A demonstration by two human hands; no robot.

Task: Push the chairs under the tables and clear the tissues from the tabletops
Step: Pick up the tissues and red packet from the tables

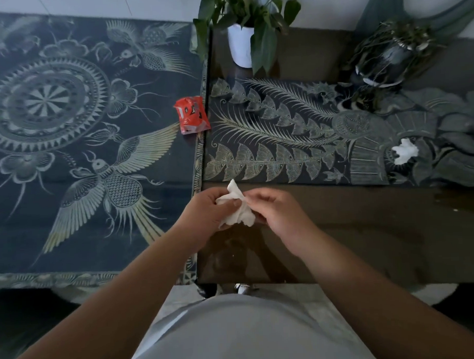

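Observation:
A crumpled white tissue (238, 207) is held between both hands above the seam of two tables. My left hand (204, 212) grips its left side, thumb pressed on the paper. My right hand (274, 213) pinches its right edge. A second crumpled white tissue (404, 150) lies on the right table's patterned runner (282, 129), far right. The left table (67, 131) carries a dark cloth with bird and flower patterns. No chair can be made out.
A red snack or tissue packet (192, 115) lies at the left table's right edge. A white pot with a green plant (240, 45) and a dark glossy pot with a trailing plant (387, 58) stand at the back of the right glass-topped table (366, 228).

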